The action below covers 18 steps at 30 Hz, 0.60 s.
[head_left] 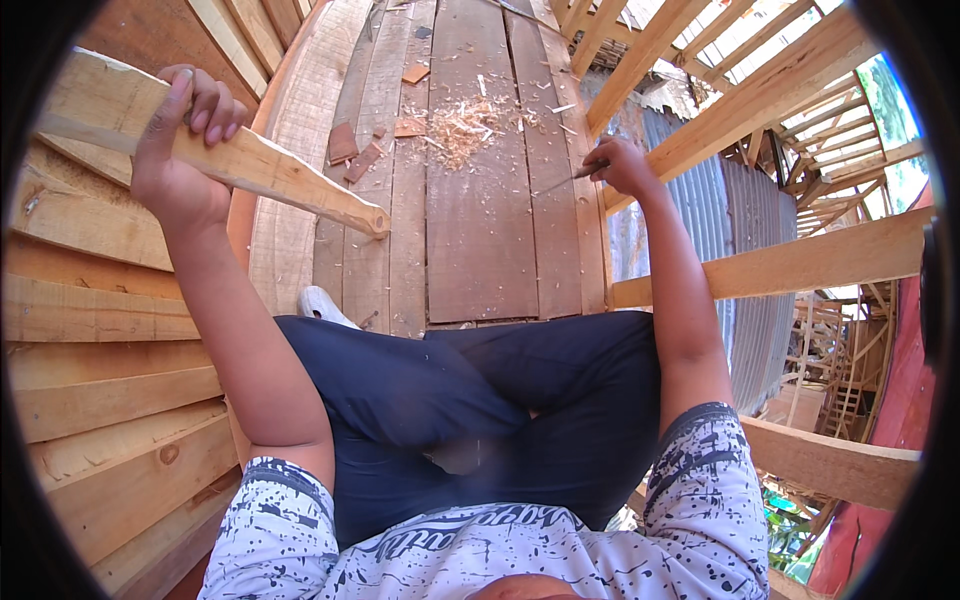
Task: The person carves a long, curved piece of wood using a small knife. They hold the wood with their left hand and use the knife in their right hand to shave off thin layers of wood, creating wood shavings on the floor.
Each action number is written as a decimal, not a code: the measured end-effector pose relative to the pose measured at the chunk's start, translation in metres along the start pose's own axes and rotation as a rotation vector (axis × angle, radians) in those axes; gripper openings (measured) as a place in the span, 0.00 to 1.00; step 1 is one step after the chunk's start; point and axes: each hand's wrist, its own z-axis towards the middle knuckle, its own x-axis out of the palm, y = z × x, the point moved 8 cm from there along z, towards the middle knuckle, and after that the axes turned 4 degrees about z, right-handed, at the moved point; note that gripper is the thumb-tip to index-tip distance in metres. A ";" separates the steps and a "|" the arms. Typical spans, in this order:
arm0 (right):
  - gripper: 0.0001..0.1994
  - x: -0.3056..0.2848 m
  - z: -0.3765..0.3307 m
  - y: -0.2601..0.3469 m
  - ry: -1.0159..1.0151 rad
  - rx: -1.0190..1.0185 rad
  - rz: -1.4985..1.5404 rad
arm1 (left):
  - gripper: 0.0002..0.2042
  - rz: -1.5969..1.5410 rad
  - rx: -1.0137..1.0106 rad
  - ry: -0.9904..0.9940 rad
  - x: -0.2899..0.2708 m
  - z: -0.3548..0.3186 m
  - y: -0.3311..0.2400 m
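My left hand [180, 170] is wrapped around a long, pale piece of wood [295, 182] at the upper left. The wood narrows to a rounded end, which hangs over the floorboards. On the other side, my right hand [622, 166] is closed on a thin, dark, pointed tool [562, 183]; its tip points left and its handle is mostly hidden in my fingers. The tool and the wood are well apart. Between them, a heap of wood shavings [462, 135] lies on the plank floor [480, 250], with small reddish-brown offcuts [343, 143] beside it.
Stacked timber boards [110, 310] line the left side. A railing of wooden beams [780, 258] runs along the right, with corrugated metal sheets [755, 220] beyond it. My crossed legs in dark trousers [450, 385] fill the near floor; a light shoe [325, 306] shows beside them.
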 end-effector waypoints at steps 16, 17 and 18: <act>0.13 -0.009 -0.004 0.007 -0.100 0.040 -0.170 | 0.08 -0.028 -0.005 0.003 -0.002 0.001 0.004; 0.14 -0.018 -0.003 0.017 -0.248 0.035 -0.200 | 0.09 -0.023 -0.008 0.000 -0.003 0.000 0.003; 0.13 -0.023 -0.005 0.015 -0.291 0.152 -0.190 | 0.09 -0.017 -0.010 -0.003 -0.004 -0.001 0.003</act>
